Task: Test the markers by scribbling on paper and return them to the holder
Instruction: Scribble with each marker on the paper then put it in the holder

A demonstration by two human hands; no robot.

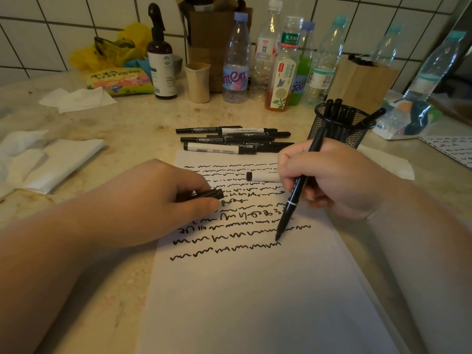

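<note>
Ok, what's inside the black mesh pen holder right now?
The mesh holder has several black markers standing in it, one leaning out to the right. Their lower ends are blurred behind the mesh, so an exact count isn't possible.

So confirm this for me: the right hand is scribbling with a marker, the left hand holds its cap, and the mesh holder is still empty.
Not quite: the head view shows the mesh holder already has several markers in it. The right hand with its marker and the left hand holding the cap are as stated.
</note>
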